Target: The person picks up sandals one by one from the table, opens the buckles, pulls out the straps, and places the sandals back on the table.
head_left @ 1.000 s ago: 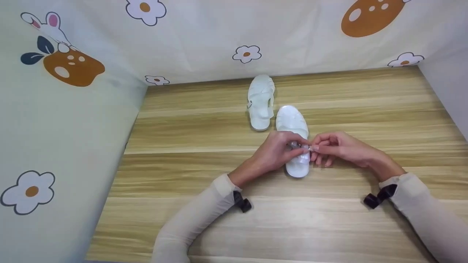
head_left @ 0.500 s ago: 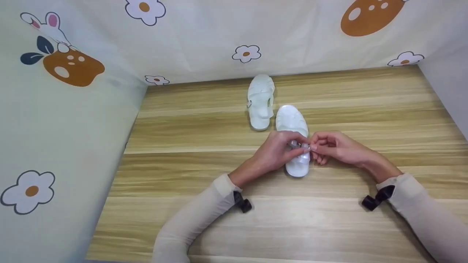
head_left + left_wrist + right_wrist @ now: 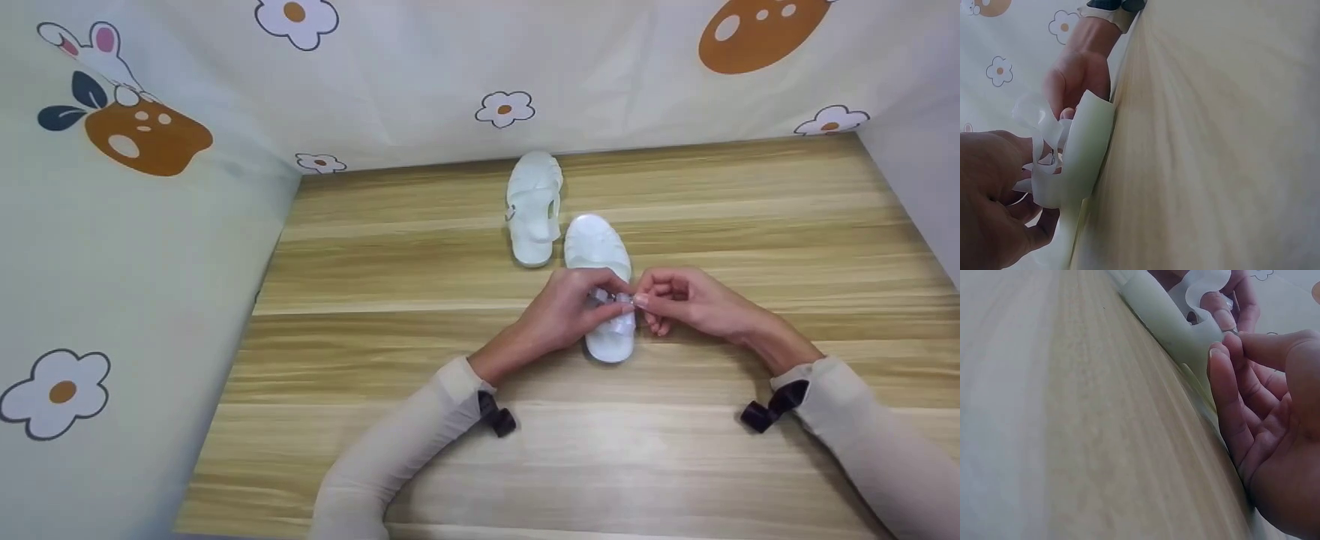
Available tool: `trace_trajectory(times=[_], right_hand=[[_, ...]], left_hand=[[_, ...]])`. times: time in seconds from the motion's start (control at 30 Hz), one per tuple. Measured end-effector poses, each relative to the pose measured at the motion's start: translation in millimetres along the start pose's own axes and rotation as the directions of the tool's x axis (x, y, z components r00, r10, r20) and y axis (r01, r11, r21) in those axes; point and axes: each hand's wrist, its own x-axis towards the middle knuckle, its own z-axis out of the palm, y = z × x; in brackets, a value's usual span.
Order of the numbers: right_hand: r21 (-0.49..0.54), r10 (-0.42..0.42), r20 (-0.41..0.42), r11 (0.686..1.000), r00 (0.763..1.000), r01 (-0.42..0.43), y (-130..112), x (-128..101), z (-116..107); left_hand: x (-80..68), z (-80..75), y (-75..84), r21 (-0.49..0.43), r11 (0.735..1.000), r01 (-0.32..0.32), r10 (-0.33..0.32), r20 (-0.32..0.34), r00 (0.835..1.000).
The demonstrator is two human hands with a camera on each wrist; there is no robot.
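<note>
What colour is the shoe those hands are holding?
The shoe is white; you can see that best in the head view.

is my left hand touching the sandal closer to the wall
Apart: the head view shows wood-grain surface between your left hand and the farther sandal.

White, glossy, round-toed plastic strap sandal: rests sole-down on the tan wood-grain surface, toe directed forward.
</note>
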Motion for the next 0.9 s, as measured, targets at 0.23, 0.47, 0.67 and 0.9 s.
trace_trajectory(times=[0.23,0.47,0.67,0.9], right_hand=[[-0.001,0.019,0.001,1.000,1.000,-0.019,0.0,0.5,1.7],[-0.029,0.042,-0.019,0.999,0.999,-0.043,-1.2,-0.1,1.4],[-0.069,0.072,-0.031,0.995,0.997,-0.074,-2.7,0.2,0.5],[-0.109,0.087,-0.029,0.990,0.996,-0.090,-4.2,2.8,2.5]], left_hand=[[-0.3,1.0,0.7,-0.001,1.000,-0.002,0.002,-0.007,1.000],[0.8,1.5,2.9,-0.011,1.000,0.008,-0.008,-0.012,1.000],[0.7,1.7,0.8,-0.020,1.000,0.002,-0.002,-0.005,1.000],[-1.2,1.2,-0.6,-0.010,1.000,0.009,-0.009,-0.019,1.000]])
